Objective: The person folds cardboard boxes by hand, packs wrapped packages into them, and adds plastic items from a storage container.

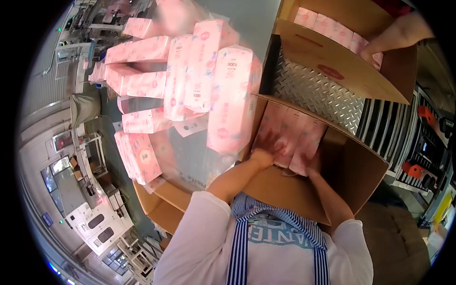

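Pink tissue packs [290, 130] stand side by side in an open cardboard box [349, 164] in front of me. My left hand [268, 144] lies on the packs at the left, fingers spread. At the near right end of the row, my right hand [312, 165] grips the lower edge of a tissue pack [306, 147], which sits a little nearer to me than its neighbours. Some fingers of this hand are dim and partly hidden. The near part of the box shows bare cardboard.
Left of the box, many pink packs [231, 102] are piled on a table [187, 147]. Another person's hand [375, 50] reaches into a second box [349, 66] holding packs. A diamond-plate surface [318, 88] and rollers [384, 123] lie beyond my box. Machines [97, 225] stand far left.
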{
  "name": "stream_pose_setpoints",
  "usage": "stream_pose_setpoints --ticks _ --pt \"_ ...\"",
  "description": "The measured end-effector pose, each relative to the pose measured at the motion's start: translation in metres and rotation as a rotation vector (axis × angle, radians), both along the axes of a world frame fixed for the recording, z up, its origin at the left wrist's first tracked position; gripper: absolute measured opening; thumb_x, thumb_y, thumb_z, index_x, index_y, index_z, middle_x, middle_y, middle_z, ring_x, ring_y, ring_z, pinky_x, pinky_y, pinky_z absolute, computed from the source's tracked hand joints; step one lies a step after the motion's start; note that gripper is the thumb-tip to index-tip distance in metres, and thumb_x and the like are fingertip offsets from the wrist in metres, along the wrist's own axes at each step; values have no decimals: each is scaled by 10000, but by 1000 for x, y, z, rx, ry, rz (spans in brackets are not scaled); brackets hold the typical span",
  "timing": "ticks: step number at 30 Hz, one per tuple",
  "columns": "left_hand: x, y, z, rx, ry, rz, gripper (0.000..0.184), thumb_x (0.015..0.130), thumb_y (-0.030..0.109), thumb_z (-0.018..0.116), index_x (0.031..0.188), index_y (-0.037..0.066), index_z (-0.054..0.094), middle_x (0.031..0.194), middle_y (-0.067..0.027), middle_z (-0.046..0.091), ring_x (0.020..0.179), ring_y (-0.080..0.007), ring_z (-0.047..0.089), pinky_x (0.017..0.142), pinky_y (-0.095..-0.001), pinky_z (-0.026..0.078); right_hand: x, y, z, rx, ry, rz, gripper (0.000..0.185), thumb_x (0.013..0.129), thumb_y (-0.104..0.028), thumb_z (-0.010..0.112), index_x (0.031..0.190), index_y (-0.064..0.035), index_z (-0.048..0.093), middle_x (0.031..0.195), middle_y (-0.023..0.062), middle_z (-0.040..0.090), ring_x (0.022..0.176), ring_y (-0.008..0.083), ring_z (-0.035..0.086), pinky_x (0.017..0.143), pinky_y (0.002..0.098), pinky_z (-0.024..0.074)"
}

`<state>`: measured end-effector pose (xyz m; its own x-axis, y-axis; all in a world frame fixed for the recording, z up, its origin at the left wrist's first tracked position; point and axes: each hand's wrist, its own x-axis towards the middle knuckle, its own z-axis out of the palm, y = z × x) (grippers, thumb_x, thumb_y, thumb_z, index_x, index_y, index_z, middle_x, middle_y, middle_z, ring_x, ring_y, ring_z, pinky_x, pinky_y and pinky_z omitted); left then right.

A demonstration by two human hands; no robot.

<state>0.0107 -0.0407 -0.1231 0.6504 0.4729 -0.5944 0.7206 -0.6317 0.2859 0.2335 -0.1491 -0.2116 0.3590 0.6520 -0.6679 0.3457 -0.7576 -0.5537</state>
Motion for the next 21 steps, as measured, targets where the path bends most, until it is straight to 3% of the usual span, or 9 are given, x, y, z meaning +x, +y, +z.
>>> stream_pose_setpoints --ticks 3,5,7,9,11,12,13,16,21 --pt "-11 -10 -5 -158 89 -116 659 772 303 590 1373 167 357 1514 -77 36 1355 -435 -1 1063 -580 132 -27 -48 -27 41 -169 152 815 757 -389 691 1338 21 294 1313 209 421 1190 278 445 952 359 386" --pt "-19 -30 -51 109 133 -166 508 834 262 520 1331 186 445 1467 -80 254 1350 -350 194 1018 -508 301 -29 -63 -80 87 -139 154 800 769 -407 672 1337 14 298 1306 213 419 1187 284 443 940 365 393" --pt "23 15 2 -642 428 -67 402 839 265 522 1235 209 556 1320 -120 476 1206 -273 455 925 -418 417 -20 -70 -121 150 -88 158 786 780 -425 653 1335 7 302 1300 217 416 1184 289 440 928 371 399" --pt "27 24 65 -695 -353 81 259 829 246 539 1057 185 645 1020 -121 635 954 -251 595 870 -378 447 -5 -55 -148 124 389 213 682 844 -399 583 1340 -17 312 1236 196 470 1106 292 490 893 362 419" --pt "39 57 159 -629 -549 119 293 850 269 542 1116 184 633 924 -136 644 875 -305 598 774 -418 461 -11 18 -15 -84 -122 341 694 820 -346 616 1359 -38 305 1314 179 415 1145 291 478 929 359 409" --pt "30 74 189 -317 -737 229 268 843 259 552 1082 174 639 888 -127 628 854 -302 583 761 -413 457 -17 62 64 -224 -337 390 705 808 -319 632 1369 -48 302 1353 171 388 1165 291 472 947 358 404" --pt "13 98 212 5 -916 334 243 837 248 561 1048 163 645 852 -117 612 833 -299 568 748 -409 454 -18 82 99 -79 -214 356 681 818 -298 622 1369 -53 305 1342 164 402 1147 279 483 932 348 415" --pt "-28 192 227 841 -483 620 289 797 249 592 988 32 591 954 -144 579 894 -336 527 796 -432 433 -44 132 178 490 279 297 561 876 -180 553 1367 -64 306 1234 143 486 1063 233 529 870 318 449" --pt "-57 238 210 653 -305 712 526 719 325 649 1118 2 534 1094 -199 545 1035 -342 501 869 -413 439 -128 202 243 709 341 145 611 849 -175 593 1356 -32 284 1172 171 531 1037 249 554 826 339 481"
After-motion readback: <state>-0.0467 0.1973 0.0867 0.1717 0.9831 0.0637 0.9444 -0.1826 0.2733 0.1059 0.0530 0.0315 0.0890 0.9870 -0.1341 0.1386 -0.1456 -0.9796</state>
